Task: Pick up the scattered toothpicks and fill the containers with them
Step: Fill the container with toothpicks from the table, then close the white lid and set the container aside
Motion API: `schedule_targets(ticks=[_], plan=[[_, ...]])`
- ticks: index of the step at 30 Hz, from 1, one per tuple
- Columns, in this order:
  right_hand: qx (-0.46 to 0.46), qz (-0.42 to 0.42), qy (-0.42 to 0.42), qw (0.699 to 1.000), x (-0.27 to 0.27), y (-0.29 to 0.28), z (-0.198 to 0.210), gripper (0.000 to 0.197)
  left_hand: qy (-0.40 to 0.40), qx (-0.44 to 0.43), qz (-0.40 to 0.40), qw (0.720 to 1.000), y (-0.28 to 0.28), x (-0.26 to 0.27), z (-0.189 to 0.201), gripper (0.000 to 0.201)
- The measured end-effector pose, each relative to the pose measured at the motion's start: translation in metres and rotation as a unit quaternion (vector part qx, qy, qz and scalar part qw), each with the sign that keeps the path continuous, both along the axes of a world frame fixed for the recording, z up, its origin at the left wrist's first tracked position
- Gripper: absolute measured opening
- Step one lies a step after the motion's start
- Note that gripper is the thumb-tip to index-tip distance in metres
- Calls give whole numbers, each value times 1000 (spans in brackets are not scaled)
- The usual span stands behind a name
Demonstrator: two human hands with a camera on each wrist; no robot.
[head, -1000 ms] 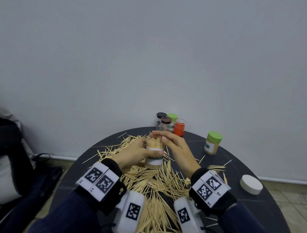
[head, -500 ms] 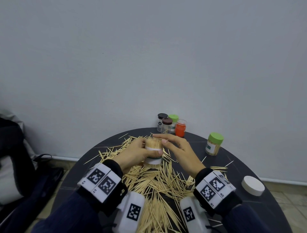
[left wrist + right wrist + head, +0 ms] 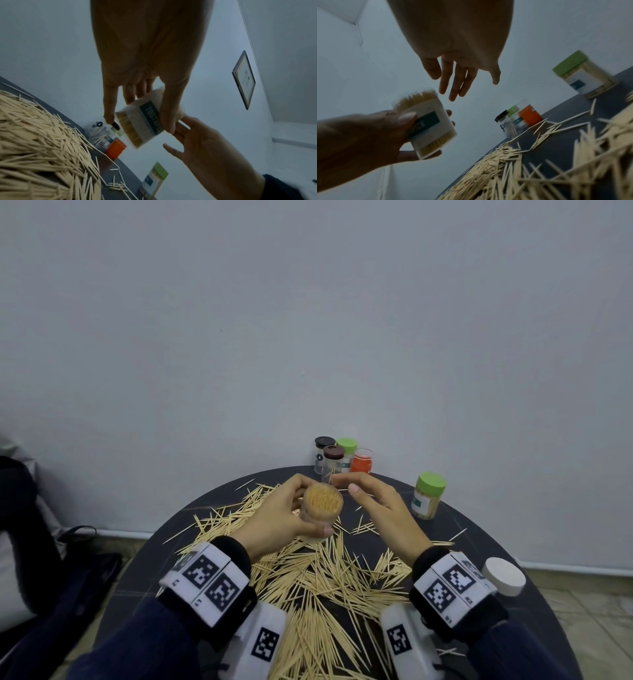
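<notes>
My left hand (image 3: 291, 515) grips a clear toothpick container (image 3: 322, 506) packed full of toothpicks, lifted off the table and tilted with its open top toward me. In the left wrist view the container (image 3: 145, 121) shows a white and teal label under the thumb. My right hand (image 3: 373, 501) hovers just right of the container with fingers loosely spread, holding nothing; the right wrist view shows these fingers (image 3: 453, 81) apart from the container (image 3: 426, 121). A wide heap of scattered toothpicks (image 3: 325, 577) covers the dark round table (image 3: 513, 628).
At the back edge stand two dark-lidded jars (image 3: 329, 457), a green-lidded one (image 3: 346, 451) and an orange container (image 3: 361, 462). A green-lidded filled container (image 3: 428, 496) stands at the right. A white lid (image 3: 503, 576) lies near the right rim. The wall is close behind.
My left hand has lifted the container and tilted its top toward me. My right hand has come off its top and drawn a little to the right.
</notes>
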State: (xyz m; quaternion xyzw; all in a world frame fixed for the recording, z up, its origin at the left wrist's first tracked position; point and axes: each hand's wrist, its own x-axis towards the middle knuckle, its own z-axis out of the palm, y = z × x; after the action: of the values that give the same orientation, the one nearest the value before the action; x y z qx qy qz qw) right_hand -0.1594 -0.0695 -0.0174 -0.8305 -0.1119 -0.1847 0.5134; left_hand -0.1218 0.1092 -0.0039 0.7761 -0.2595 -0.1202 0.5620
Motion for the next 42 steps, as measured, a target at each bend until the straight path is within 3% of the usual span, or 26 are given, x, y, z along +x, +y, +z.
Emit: schedule_targets(ticks=[5,11,12,14,17,24,27,33,37,42], plan=[[-45,-43,47,997,-18,-30,0,20,-30,20,-45,998,-17,-8,0,54],[-123,-76,211,967,-41,-84,0,23,-40,39,-68,996,-52,-16,0,51],[-155,-112,221,956,-44,-96,-3,25,-40,45,-78,995,-60,-17,1,51],[-283,-182,258,906,-49,-118,-9,32,-47,58,-98,992,-74,-21,3,50],[-384,-202,346,832,-62,-139,-12,49,-53,64,-123,989,-95,-26,8,53],[-406,-164,422,794,-77,-159,-26,72,-87,79,-166,979,-138,-37,11,53],[-402,-159,420,798,-79,-164,-27,72,-89,77,-178,977,-151,-41,7,53],[-381,-181,381,823,-83,-168,-24,50,-83,83,-174,978,-159,-43,4,62],[-326,-188,325,868,-82,-159,-13,47,-88,74,-173,978,-153,-40,8,52],[-194,-197,197,941,-69,-142,4,45,-83,62,-152,983,-135,-35,13,46]])
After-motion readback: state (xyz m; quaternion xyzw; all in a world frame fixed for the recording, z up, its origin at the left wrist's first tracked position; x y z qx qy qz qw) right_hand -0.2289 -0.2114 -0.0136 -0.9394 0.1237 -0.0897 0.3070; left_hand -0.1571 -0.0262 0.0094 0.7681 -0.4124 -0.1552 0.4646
